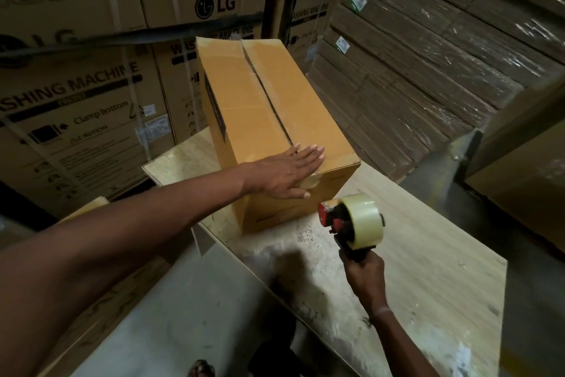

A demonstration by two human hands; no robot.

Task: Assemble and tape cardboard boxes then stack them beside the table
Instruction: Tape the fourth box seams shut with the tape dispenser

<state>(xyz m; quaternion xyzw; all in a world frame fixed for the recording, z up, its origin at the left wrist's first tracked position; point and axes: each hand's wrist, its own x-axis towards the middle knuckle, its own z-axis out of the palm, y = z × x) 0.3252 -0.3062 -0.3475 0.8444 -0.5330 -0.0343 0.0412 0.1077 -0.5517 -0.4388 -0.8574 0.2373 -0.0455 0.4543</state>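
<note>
A long yellow-brown cardboard box (269, 101) lies on the pale wooden table (434, 242), its two top flaps folded down with a dark seam running along the middle. Clear tape shines along that seam. My left hand (287, 172) rests flat on the near end of the box top, fingers spread over the seam, thumb over the front edge. My right hand (363, 269) grips the handle of a red and black tape dispenser (351, 220) holding a clear tape roll, held just in front of the box's near right corner, apart from it.
Big printed washing-machine cartons (91, 95) form a wall behind and to the left. Plastic-wrapped stacks of flat cardboard (428, 65) stand at the right. Another carton (526, 175) sits at the far right. Grey floor (183, 315) and flat cardboard (91, 315) lie left of the table.
</note>
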